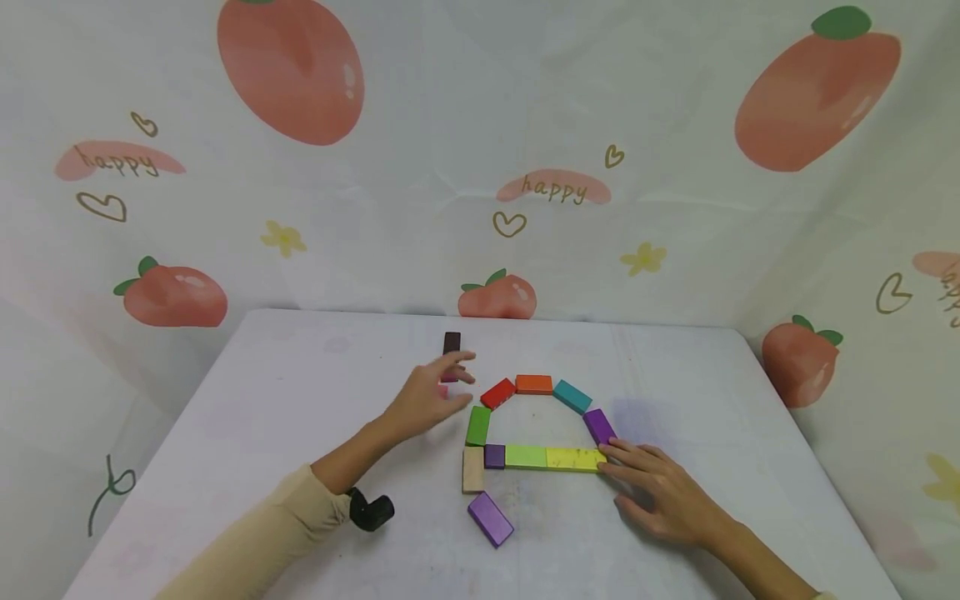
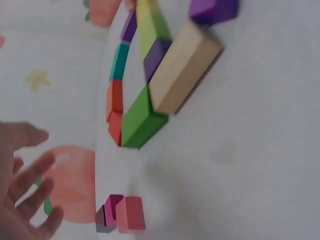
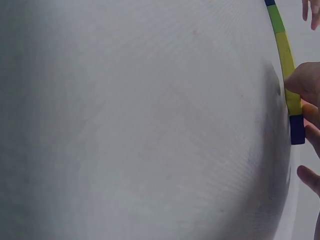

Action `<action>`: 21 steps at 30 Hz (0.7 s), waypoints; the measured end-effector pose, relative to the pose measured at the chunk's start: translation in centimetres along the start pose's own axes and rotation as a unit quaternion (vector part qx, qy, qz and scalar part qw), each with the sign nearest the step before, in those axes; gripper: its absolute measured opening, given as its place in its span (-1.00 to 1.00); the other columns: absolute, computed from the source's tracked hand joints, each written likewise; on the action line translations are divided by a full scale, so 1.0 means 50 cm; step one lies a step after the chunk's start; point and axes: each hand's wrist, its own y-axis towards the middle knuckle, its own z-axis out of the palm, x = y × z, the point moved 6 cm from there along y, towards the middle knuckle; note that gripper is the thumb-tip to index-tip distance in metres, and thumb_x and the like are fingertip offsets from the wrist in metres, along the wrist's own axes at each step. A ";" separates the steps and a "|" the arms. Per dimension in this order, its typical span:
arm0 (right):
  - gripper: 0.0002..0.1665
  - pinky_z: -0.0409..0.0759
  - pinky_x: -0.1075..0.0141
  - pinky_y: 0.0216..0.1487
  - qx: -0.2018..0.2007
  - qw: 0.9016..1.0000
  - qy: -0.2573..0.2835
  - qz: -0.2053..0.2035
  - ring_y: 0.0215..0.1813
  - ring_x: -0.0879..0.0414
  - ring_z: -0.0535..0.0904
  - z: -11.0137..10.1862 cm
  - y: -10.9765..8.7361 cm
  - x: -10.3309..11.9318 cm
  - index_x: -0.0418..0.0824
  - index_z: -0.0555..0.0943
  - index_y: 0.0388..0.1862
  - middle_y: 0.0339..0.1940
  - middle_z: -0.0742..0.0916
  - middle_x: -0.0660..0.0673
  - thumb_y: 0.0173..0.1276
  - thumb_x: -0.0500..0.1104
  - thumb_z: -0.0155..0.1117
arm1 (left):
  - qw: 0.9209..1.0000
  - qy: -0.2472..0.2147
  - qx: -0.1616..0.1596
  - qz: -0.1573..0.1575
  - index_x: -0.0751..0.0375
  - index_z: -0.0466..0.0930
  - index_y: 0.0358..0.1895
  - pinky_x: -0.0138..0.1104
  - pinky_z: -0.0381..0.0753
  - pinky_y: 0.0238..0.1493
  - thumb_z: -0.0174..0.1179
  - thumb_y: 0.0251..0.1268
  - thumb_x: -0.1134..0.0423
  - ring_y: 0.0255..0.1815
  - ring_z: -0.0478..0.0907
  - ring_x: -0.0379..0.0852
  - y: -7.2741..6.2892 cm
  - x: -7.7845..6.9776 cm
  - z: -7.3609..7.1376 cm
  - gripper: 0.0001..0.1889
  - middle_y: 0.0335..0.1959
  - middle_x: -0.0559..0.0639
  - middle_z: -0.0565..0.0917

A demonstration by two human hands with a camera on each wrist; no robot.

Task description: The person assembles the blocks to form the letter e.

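Observation:
My left hand (image 1: 427,402) hovers over the upper left of the block arch with fingers spread, holding nothing. Beneath it a dark brown block (image 1: 452,342) and a pink block (image 2: 131,215) show partly, with a magenta block (image 2: 114,209) between them. My right hand (image 1: 663,492) rests with extended fingers at the right end of the yellow block (image 1: 572,459), close to the purple block (image 1: 598,427). A light green block (image 1: 526,457) and a small dark purple block (image 1: 494,457) continue the row leftward. Green (image 1: 478,426), red (image 1: 498,393), orange (image 1: 534,384) and teal (image 1: 572,397) blocks curve above it.
A plain wooden block (image 1: 473,470) stands below the green one, and a light purple block (image 1: 491,519) lies slanted nearer the front. All are on a white-covered table (image 1: 330,375). A curtain with fruit prints (image 1: 420,183) hangs behind. A black device (image 1: 371,509) is at my left sleeve.

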 end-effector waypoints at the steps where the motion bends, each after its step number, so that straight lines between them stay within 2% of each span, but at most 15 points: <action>1: -0.34 -0.06 0.56 0.43 0.000 1.000 0.001 0.000 0.33 -0.05 0.51 0.000 0.000 -0.001 -0.08 0.68 0.17 0.29 0.63 -0.06 -0.01 -0.17 0.54 | 0.999 0.008 -0.028 -0.018 0.22 0.43 0.33 -0.34 0.50 -0.46 0.34 0.22 0.40 -0.41 0.61 0.05 0.011 0.010 -0.010 -0.43 -0.09 0.18 0.75; 2: -0.34 -0.06 0.56 0.43 0.001 1.000 0.001 0.000 0.33 -0.05 0.51 0.000 0.000 -0.001 -0.08 0.68 0.17 0.30 0.63 -0.06 -0.01 -0.17 0.54 | 0.998 0.018 -0.055 -0.037 0.23 0.44 0.32 -0.38 0.44 -0.51 0.34 0.23 0.39 -0.43 0.60 0.07 0.021 0.019 -0.019 -0.44 -0.08 0.18 0.74; 3: -0.34 -0.05 0.55 0.43 0.002 1.000 0.002 -0.001 0.33 -0.05 0.51 0.000 0.000 -0.002 -0.08 0.68 0.18 0.30 0.63 -0.07 -0.01 -0.17 0.54 | 0.995 0.027 -0.078 -0.058 0.23 0.44 0.32 -0.38 0.44 -0.51 0.34 0.23 0.37 -0.34 0.62 0.12 0.029 0.030 -0.028 -0.44 -0.07 0.19 0.74; 4: -0.34 -0.05 0.55 0.43 0.003 1.000 0.002 -0.001 0.34 -0.04 0.50 0.000 -0.001 -0.002 -0.07 0.68 0.18 0.30 0.63 -0.07 0.00 -0.17 0.53 | 0.991 0.035 -0.100 -0.081 0.23 0.44 0.32 -0.35 0.41 -0.53 0.34 0.23 0.35 -0.35 0.60 0.16 0.037 0.040 -0.035 -0.44 -0.05 0.19 0.74; 5: -0.35 -0.05 0.55 0.44 0.005 1.000 0.002 -0.001 0.34 -0.04 0.50 0.001 -0.001 -0.003 -0.07 0.68 0.19 0.30 0.63 -0.07 0.01 -0.17 0.53 | 0.986 0.041 -0.119 -0.105 0.22 0.44 0.33 -0.30 0.43 -0.53 0.35 0.23 0.33 -0.25 0.62 0.19 0.043 0.051 -0.041 -0.42 -0.03 0.18 0.73; 8: -0.36 -0.03 0.53 0.44 0.011 1.000 0.008 -0.005 0.36 -0.04 0.48 0.002 -0.002 -0.005 -0.08 0.66 0.21 0.31 0.62 -0.10 0.05 -0.18 0.51 | 0.972 0.060 -0.154 -0.165 0.20 0.40 0.38 -0.17 0.53 -0.41 0.37 0.22 0.26 -0.01 0.60 0.26 0.058 0.082 -0.051 -0.37 0.04 0.17 0.71; 11: -0.37 -0.02 0.52 0.45 0.016 1.000 0.007 -0.007 0.37 -0.03 0.46 0.004 -0.003 -0.007 -0.08 0.65 0.21 0.31 0.62 -0.11 0.08 -0.17 0.49 | 0.962 0.070 -0.165 -0.204 0.19 0.37 0.41 -0.03 0.59 -0.22 0.39 0.20 0.19 0.11 0.57 0.27 0.072 0.107 -0.052 -0.31 0.09 0.19 0.69; 14: -0.37 -0.01 0.52 0.44 0.014 1.000 0.005 -0.007 0.37 -0.03 0.46 0.004 -0.003 -0.008 -0.09 0.66 0.21 0.31 0.62 -0.12 0.07 -0.16 0.50 | 0.956 0.084 -0.161 -0.231 0.18 0.33 0.42 0.03 0.58 -0.05 0.39 0.21 0.13 0.12 0.59 0.24 0.085 0.125 -0.045 -0.28 0.11 0.21 0.67; 21: -0.37 0.00 0.52 0.43 0.022 1.000 0.011 0.000 0.38 -0.02 0.45 0.005 -0.004 -0.008 -0.08 0.65 0.22 0.31 0.61 -0.11 0.08 -0.16 0.50 | 0.942 0.127 -0.162 -0.264 0.17 0.32 0.41 0.02 0.61 -0.12 0.41 0.18 0.05 -0.04 0.66 0.18 0.104 0.144 -0.027 -0.25 -0.02 0.24 0.71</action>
